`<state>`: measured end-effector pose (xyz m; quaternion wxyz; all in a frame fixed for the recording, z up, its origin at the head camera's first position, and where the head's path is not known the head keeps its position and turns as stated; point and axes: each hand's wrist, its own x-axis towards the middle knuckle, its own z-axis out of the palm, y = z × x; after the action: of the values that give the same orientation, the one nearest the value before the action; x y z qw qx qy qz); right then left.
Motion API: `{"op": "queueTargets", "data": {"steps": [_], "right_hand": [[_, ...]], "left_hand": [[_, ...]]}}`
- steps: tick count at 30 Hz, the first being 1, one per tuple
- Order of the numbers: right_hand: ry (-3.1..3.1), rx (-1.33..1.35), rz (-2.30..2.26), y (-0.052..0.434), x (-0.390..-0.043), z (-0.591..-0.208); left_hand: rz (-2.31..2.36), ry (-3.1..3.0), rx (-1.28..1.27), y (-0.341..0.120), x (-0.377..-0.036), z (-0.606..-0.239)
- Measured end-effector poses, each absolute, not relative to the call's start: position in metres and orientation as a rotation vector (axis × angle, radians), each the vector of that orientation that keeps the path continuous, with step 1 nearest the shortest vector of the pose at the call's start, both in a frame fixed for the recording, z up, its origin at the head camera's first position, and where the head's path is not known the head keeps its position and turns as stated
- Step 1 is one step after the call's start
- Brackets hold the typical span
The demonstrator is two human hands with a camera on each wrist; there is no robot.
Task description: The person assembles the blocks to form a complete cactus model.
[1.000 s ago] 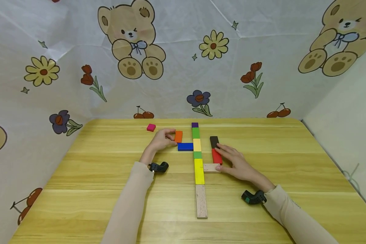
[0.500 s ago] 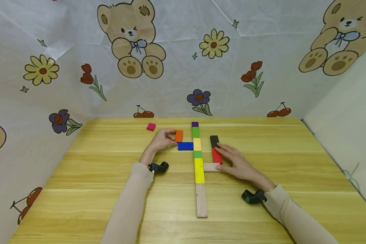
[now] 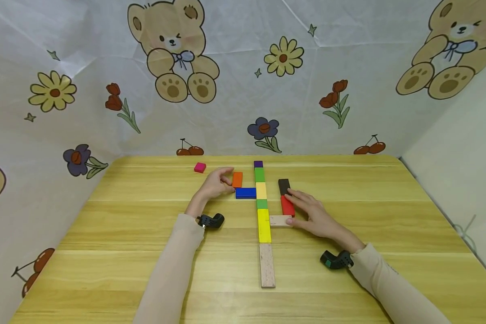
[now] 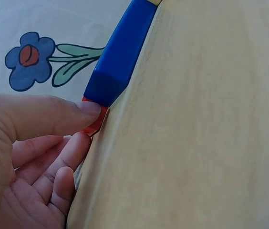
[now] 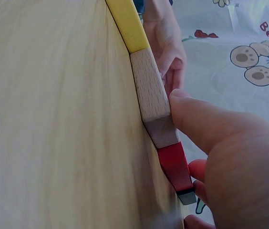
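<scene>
My left hand (image 3: 215,183) pinches an orange block (image 3: 237,179) at its left side, thumb at the near end and forefinger at the far end. In the left wrist view the thumb partly covers the orange block (image 4: 96,123), just below the end of the blue block (image 4: 120,52). That blue block joins a column of end-to-end blocks on the left. My right hand (image 3: 313,217) rests with extended fingers by the red block (image 3: 287,205) and black block (image 3: 284,186). Its thumb touches the end of a pale wooden block (image 5: 151,86), which meets the column's yellow block (image 3: 264,226).
A pink block (image 3: 200,167) lies alone near the table's back edge. The column runs from a purple block (image 3: 258,164) at the back to a long pale block (image 3: 267,265) in front. Behind the wooden table (image 3: 105,270) hangs a patterned cloth (image 3: 235,67).
The orange block has shifted very slightly right along the blue block, with my left hand at it. My right hand keeps its place. The head view has tilted a little.
</scene>
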<state>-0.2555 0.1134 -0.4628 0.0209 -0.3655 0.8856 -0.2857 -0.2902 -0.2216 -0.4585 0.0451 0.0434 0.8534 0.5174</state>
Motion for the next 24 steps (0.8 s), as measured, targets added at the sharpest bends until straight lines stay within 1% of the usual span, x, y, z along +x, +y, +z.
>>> {"op": "queueTargets", "data": {"steps": [16, 24], "right_hand": [[2.743, -1.168, -0.878, 0.113, -0.257, -0.461], [2.744, -1.144, -0.861, 0.114, -0.257, -0.462]], "left_hand": [[1.614, 2.587, 0.142, -0.223, -0.289, -0.458], [1.674, 2.627, 0.118, -0.229, -0.284, -0.447]]}}
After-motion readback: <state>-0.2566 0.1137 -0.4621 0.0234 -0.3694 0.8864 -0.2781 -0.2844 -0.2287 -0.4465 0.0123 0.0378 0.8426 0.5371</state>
